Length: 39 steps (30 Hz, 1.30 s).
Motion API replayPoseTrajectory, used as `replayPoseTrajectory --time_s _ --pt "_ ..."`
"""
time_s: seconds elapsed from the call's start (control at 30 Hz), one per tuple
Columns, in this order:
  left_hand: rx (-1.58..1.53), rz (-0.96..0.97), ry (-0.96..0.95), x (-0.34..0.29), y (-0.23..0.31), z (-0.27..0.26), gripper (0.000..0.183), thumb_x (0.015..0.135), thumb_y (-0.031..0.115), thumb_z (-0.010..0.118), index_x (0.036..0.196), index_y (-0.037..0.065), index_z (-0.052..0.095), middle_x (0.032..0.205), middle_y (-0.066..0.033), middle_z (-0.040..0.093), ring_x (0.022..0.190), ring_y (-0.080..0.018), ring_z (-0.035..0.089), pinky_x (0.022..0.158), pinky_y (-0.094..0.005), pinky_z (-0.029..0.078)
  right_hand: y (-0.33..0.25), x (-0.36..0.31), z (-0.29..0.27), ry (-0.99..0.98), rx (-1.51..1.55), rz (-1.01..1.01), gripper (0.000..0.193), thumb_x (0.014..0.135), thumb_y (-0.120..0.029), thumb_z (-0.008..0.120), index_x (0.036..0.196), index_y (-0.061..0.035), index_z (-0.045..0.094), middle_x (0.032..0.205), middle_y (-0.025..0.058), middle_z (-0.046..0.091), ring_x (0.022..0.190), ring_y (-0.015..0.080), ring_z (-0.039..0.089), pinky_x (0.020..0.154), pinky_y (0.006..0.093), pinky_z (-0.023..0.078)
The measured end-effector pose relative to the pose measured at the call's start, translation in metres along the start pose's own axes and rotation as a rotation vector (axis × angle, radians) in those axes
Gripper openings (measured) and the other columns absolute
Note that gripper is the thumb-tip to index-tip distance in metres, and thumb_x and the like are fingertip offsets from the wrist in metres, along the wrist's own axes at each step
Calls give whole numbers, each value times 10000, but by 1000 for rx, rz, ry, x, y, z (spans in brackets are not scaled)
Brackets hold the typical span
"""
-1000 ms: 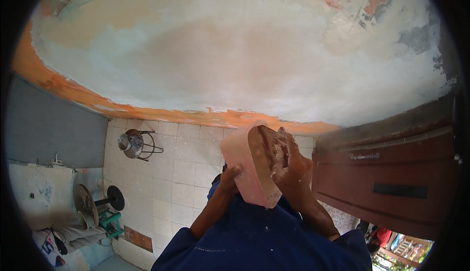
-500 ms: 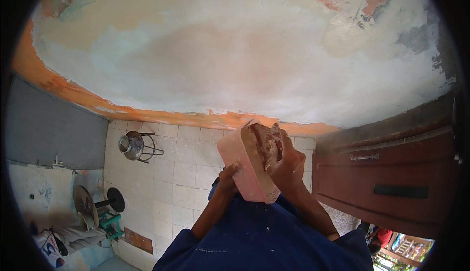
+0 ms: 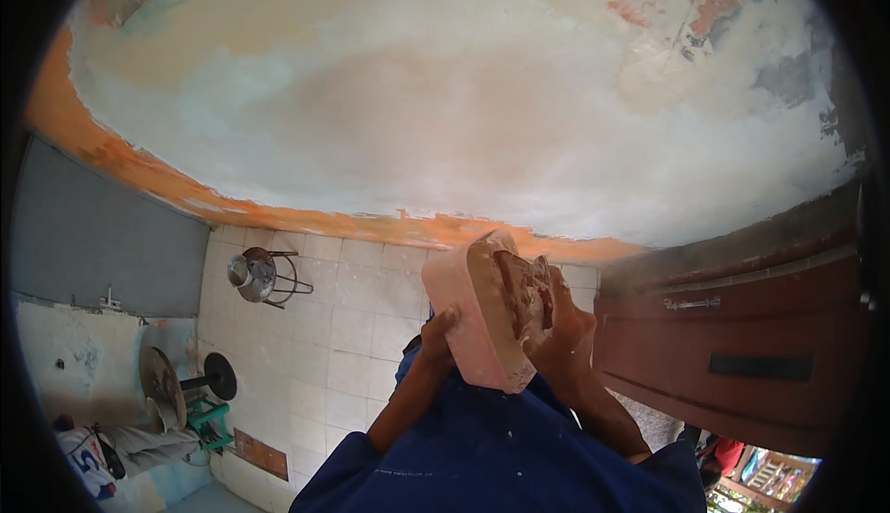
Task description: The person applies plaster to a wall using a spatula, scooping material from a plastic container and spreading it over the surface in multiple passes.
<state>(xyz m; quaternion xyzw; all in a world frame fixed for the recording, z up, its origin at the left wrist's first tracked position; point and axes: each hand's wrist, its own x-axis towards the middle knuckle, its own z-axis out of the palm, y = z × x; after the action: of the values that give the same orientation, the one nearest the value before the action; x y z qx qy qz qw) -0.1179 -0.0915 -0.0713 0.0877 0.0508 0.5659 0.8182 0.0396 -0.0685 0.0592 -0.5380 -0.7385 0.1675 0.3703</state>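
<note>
Between both hands, at chest height in front of my blue shirt, is a dusty pink block-shaped tool. It has rounded corners and a dark reddish grip on its tan back, and looks like a hand float. Held at a tilt, it shows its broad pink face to the left. My left hand presses against the lower left of the pink face; its other fingers are mostly hidden. On the other side, my right hand wraps round the powder-coated grip. The tool is apart from the patched wall.
A round metal stool with a pot on it stands on the tiled floor, left. Beyond it are a round disc stand and a green frame. A reddish-brown door is at right. Another person shows partly at lower right.
Both hands and the pink tool have shifted slightly right and down in view. The tool has turned a little, and my right hand sits slightly lower along it.
</note>
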Motion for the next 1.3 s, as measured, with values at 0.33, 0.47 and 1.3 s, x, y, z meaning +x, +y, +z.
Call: replayPoseTrajectory --time_s 0.33,0.47,1.3 --pt "143 -38 46 -1 -3 4 805 780 361 652 1387 -36 302 1316 -212 469 1179 -337 509 990 -440 438 2 6 14 -67 -14 103 493 759 28 620 1220 130 478 837 249 658 721 348 686 578 356 541" --pt "184 -34 101 -2 -3 9 815 772 377 650 1391 -22 302 1310 -198 477 1172 -328 514 980 -432 447 2 11 16 -109 35 110 431 832 -64 564 1226 90 487 740 218 650 590 336 655 497 385 516" --pt "43 286 102 8 -9 32 655 981 543 153 1392 64 329 1331 -150 457 1194 -275 495 1000 -430 436 -10 4 -17 -139 21 104 522 754 33 597 1262 53 480 880 243 653 714 353 673 592 375 538"
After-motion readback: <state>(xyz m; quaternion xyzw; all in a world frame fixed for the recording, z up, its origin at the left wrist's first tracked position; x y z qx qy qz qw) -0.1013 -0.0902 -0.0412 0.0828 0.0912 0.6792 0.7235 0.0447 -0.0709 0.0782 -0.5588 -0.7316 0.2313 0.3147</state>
